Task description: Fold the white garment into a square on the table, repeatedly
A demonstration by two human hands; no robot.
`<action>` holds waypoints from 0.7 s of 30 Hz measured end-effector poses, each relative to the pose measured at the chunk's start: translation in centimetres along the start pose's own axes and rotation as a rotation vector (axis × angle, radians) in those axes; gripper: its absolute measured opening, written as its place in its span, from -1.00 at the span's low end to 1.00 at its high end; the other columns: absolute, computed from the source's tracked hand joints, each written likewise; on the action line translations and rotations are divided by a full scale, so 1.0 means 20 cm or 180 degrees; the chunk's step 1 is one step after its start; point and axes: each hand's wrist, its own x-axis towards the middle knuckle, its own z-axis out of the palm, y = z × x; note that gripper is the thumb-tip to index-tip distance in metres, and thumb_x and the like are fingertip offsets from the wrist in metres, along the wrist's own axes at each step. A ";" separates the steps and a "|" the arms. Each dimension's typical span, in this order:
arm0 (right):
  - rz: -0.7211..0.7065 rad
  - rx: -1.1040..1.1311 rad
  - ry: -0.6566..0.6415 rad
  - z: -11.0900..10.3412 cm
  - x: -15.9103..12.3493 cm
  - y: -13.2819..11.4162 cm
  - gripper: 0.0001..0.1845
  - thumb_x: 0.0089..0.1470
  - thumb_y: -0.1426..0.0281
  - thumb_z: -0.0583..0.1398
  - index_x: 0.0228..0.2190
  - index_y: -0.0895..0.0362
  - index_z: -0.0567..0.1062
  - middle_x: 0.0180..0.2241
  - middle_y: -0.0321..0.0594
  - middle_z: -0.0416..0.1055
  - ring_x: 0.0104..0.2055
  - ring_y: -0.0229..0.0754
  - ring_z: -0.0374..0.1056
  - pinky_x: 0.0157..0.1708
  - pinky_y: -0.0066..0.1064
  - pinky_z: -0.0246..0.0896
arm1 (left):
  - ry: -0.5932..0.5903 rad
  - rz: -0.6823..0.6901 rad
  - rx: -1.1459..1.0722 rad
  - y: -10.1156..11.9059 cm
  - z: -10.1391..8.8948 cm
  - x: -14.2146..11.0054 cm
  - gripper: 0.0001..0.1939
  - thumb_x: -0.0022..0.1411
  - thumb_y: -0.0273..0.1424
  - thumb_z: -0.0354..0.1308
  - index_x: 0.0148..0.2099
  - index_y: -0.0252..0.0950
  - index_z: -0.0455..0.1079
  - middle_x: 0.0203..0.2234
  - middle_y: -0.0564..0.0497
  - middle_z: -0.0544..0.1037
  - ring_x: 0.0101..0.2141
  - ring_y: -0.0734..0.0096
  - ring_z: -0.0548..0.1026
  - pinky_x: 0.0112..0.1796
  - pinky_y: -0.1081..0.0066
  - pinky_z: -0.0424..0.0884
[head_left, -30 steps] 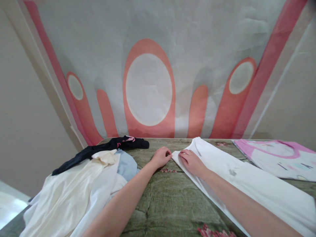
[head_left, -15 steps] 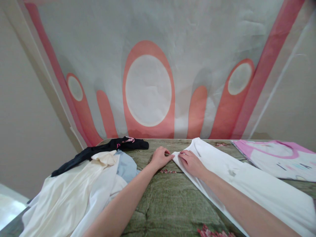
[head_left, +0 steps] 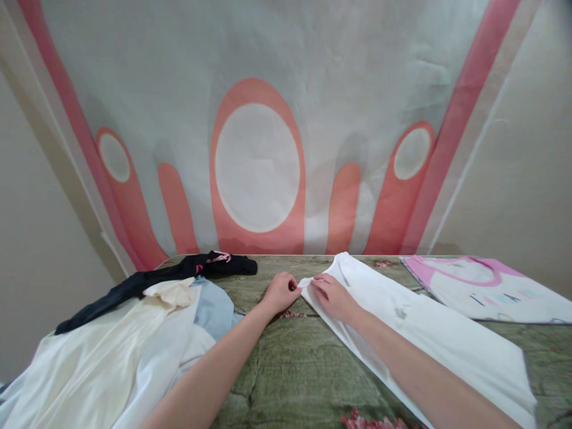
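Note:
A white garment (head_left: 429, 328), folded long and narrow, lies slantwise with a small grey print near its middle. My left hand (head_left: 280, 293) is closed in a pinch on the tip of its far left corner. Just to the right, my right hand (head_left: 335, 301) rests palm down on the same garment near that corner. Its fingers lie slightly bent on the cloth, and its thumb is hidden. My right forearm crosses over the garment and covers part of its near edge.
To the left is a heap of cream and white clothes (head_left: 102, 351), with a light blue piece (head_left: 213, 304) and a black garment (head_left: 156, 280) beside it. A pink and white shirt (head_left: 496, 292) lies flat at right. The wood-patterned tabletop (head_left: 286, 369) ends at a printed backdrop (head_left: 259, 244).
The view has shifted, so the table items appear farther left. My left hand now pinches the garment's corner tip and draws it slightly left; my right hand stays on the cloth.

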 end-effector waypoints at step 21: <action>0.1736 -0.0487 -0.0106 -0.28 0.06 0.63 -0.76 -0.07 0.44 0.16 -0.30 0.21 0.51 -0.33 0.01 0.52 -0.32 -0.03 0.44 -0.32 -0.24 0.29 | 0.0016 -0.0085 -0.0352 -0.02 -0.01 0.00 -0.77 0.05 -0.26 0.17 -0.29 -0.31 0.37 -0.41 0.01 0.44 -0.34 0.35 0.39 -0.27 0.38 0.29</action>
